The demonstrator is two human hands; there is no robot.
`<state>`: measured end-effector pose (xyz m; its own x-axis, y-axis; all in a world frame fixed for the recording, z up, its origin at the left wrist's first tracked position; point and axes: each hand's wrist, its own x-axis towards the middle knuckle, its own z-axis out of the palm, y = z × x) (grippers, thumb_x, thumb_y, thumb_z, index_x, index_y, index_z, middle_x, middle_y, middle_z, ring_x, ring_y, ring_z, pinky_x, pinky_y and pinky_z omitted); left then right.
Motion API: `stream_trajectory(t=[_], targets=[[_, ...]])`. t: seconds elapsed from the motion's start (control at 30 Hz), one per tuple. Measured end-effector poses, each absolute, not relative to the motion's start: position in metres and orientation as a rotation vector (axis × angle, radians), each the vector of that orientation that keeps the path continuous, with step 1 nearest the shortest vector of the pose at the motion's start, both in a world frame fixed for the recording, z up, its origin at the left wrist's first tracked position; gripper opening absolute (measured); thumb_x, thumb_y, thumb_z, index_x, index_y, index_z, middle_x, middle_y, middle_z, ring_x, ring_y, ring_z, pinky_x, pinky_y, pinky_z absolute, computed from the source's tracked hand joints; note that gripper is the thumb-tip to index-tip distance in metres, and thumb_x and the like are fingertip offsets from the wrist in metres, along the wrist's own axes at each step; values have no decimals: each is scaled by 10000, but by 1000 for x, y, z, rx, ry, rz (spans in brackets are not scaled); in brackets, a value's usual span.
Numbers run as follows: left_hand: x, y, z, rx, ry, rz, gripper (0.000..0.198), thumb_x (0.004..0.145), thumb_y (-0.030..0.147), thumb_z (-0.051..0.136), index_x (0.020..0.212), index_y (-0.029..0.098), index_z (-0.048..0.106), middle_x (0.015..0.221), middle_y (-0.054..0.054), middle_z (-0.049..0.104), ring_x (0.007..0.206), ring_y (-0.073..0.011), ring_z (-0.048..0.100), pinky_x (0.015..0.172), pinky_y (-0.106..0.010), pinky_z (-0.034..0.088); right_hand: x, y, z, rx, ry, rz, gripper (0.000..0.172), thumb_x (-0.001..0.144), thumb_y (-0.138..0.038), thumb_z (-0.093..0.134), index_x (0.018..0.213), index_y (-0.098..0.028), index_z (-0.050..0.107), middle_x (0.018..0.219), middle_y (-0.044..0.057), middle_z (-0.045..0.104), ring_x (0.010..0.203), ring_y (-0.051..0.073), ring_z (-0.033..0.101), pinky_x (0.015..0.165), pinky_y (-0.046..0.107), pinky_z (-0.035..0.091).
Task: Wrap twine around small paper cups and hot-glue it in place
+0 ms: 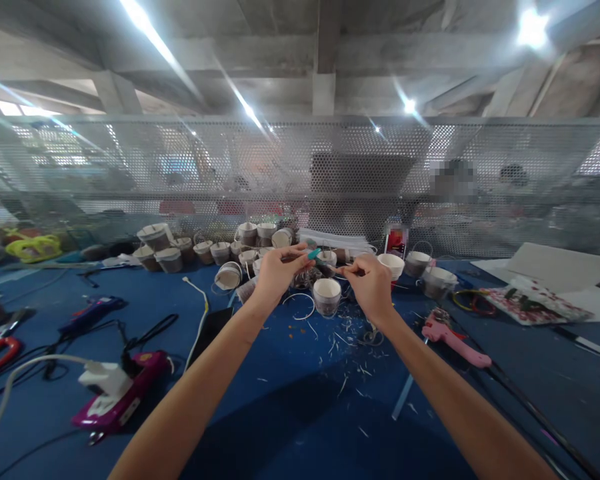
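My left hand (281, 270) is raised over the blue table, its fingers pinched together. A small teal piece (313, 254) shows at its fingertips; whether it is held or worn on a finger is unclear. Facing it, my right hand (369, 285) is closed in a pinch. Between the two sets of fingertips lies a small dark piece (325, 269), too blurred to name. Just below the hands stands a small white-and-grey cup (327, 297), upright and touched by neither. A loop of pale wire (299, 306) lies to its left.
Similar small cups (220, 253) crowd the back, some tipped over. Pale scraps (363, 370) litter the table. A pink glue gun (457, 341) and cord lie right; a purple power strip (125, 397), blue tool (91, 315) and red-handled cutters (0, 357) lie left. Behind rises a perforated metal screen (265, 160).
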<state>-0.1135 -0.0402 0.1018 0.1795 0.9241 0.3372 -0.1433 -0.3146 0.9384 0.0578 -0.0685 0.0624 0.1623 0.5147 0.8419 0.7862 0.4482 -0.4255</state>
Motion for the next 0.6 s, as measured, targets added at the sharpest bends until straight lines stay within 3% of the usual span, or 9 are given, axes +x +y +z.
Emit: stream_trajectory(t=[0.1,0.27,0.4,0.6], targets=[[-113,-41,103,1420,773,1367,127,604,213,697,670,113,657,1051,-109,647,732,-147,648,760,-324,546,57,-69,64,-1214,-1531,-251,244,702,-224,627,501,-179,496,561,-4,509,590,145,476,543,251,345],[-114,-40,105,1411,785,1366,117,597,202,698,683,130,666,850,-63,702,684,-136,647,747,-306,543,61,-67,69,-1215,-1681,-87,52,718,-234,628,713,-188,653,717,21,636,622,147,524,572,251,388],[-115,-41,107,1418,778,1357,119,602,202,697,701,138,675,757,-47,697,654,-130,645,727,-291,544,64,-68,71,-1325,-1773,-178,84,740,-237,612,723,-217,692,702,30,663,760,199,535,640,287,382],[-116,-43,107,1437,780,1373,108,613,206,699,704,151,677,711,-45,683,670,-143,650,714,-306,544,65,-68,72,-1334,-1714,-192,120,740,-252,613,671,-195,692,669,44,660,701,190,563,633,284,395]])
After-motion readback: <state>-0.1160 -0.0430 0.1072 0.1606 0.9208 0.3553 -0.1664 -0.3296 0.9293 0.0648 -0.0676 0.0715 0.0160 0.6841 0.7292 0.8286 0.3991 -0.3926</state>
